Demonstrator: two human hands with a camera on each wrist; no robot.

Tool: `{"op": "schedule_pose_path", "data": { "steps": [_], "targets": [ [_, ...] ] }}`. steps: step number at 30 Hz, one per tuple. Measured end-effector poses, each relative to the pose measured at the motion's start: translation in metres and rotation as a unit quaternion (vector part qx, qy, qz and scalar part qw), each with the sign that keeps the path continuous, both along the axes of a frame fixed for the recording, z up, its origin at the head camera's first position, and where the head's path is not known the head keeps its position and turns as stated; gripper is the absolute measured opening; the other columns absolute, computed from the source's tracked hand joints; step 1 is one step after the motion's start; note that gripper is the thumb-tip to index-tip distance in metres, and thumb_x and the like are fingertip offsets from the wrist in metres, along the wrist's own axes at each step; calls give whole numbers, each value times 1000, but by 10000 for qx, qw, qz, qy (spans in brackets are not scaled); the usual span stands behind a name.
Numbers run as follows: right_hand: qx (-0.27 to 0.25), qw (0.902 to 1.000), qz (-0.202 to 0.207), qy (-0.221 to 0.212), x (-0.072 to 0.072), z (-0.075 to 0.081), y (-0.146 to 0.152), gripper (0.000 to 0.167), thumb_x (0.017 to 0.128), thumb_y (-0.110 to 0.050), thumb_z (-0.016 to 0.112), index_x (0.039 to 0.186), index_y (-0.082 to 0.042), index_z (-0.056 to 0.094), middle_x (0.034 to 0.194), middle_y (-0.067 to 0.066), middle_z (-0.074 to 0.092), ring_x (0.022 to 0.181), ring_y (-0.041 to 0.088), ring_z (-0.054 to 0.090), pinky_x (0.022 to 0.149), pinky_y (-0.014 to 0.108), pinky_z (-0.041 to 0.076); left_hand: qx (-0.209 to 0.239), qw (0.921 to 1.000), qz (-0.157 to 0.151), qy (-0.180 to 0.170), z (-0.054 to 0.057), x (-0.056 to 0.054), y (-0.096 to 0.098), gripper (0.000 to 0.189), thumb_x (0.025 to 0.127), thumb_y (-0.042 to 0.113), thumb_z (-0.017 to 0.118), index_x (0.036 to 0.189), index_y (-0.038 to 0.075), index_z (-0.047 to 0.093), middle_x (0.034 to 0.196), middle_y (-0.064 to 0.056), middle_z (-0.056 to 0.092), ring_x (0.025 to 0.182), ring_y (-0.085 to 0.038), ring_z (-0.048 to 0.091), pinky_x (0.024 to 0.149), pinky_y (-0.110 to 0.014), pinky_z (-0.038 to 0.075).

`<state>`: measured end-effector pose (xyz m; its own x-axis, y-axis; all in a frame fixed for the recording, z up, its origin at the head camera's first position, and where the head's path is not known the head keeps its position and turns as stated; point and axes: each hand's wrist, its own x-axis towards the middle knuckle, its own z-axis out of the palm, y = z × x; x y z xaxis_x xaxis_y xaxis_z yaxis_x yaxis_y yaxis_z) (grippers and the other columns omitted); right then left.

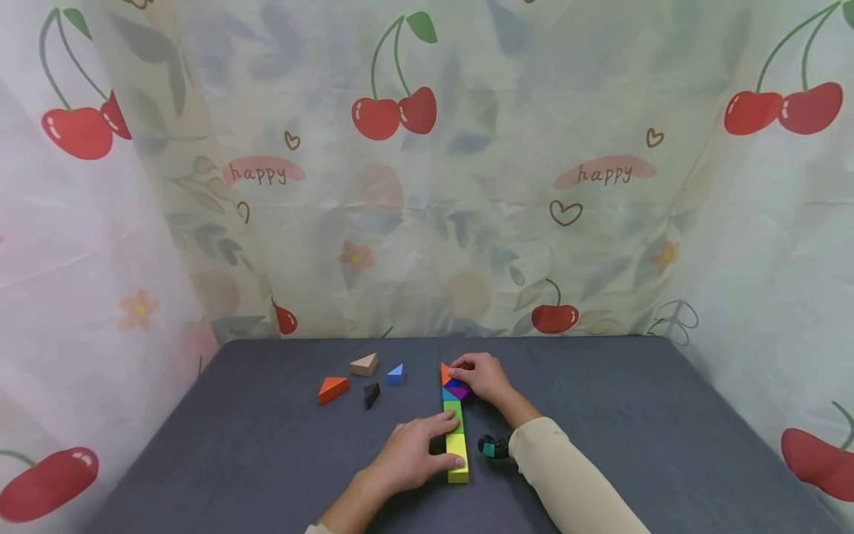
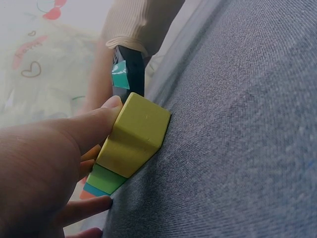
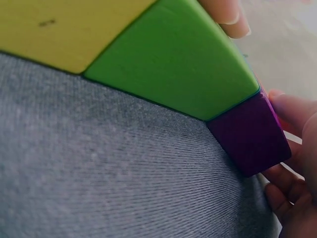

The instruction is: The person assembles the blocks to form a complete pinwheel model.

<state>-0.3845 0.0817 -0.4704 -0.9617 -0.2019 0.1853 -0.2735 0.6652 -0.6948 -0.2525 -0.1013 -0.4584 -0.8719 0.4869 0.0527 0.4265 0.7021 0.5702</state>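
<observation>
While the person's left hand (image 1: 412, 451) reaches in at lower centre, fingers extended and clasping nothing, thumb on one yellow rectangular block (image 1: 457, 446), forefinger on one green block (image 1: 453, 406), the right hand (image 1: 485, 377) arches bent fingers over one orange triangular block (image 1: 445, 376), one dark-blue piece (image 1: 453, 383) and one purple piece (image 1: 460, 391); whether it pinches any is unclear. Four loose triangular blocks (image 1: 333, 390) lie left of centre.

Bare table (image 1: 654, 430) stretches right of the right sleeve (image 1: 567, 475); a block row (image 1: 457, 446) bars the middle, four loose blocks (image 1: 333, 390) dot the left.
</observation>
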Motion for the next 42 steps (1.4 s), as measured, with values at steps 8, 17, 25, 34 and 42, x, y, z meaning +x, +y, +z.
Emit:
{"op": "schedule_pose_path", "data": {
  "steps": [8, 17, 25, 34, 42],
  "targets": [
    [-47, 9999, 20, 99, 3, 1, 0, 14, 89, -27, 73, 94, -15, 76, 89, -2, 69, 78, 14, 60, 74, 37, 51, -3, 10000, -17, -17, -1, -1, 0, 64, 85, 56, 65, 140, 24, 56, 146, 13, 44, 129, -22, 47, 99, -56, 34],
    [-142, 9999, -57, 72, 3, -1, 0, 15, 89, -28, 73, 94, -15, 76, 88, -3, 69, 77, 13, 60, 74, 36, 50, -24, 10000, -4, -43, 0, -1, 0, 64, 85, 56, 66, 140, 24, 56, 146, 12, 45, 129, -22, 47, 99, -56, 35],
    [-719, 9962, -465, 156, 7, 5, 2, 10, 91, -21, 70, 90, -12, 75, 79, -3, 68, 72, 14, 61, 71, 35, 51, -13, 10000, 1, -69, 1, 0, 0, 65, 85, 56, 66, 140, 24, 56, 146, 12, 45, 130, -22, 47, 99, -56, 34],
    [-1214, 9902, -622, 301, 14, 20, 11, 13, 92, -19, 69, 91, -8, 75, 73, -2, 66, 72, 17, 61, 69, 34, 50, 62, 10000, -25, 7, -2, -1, 0, 65, 85, 57, 65, 139, 23, 57, 146, 11, 46, 128, -25, 48, 100, -56, 34],
    [-1010, 9923, -587, 407, 28, 20, 24, 12, 92, -19, 69, 90, -8, 74, 76, -2, 66, 74, 17, 60, 67, 33, 49, 42, 10000, -3, 4, -3, -2, 0, 66, 85, 58, 65, 140, 24, 56, 146, 11, 46, 128, -25, 48, 100, -55, 34]
  ]
}}
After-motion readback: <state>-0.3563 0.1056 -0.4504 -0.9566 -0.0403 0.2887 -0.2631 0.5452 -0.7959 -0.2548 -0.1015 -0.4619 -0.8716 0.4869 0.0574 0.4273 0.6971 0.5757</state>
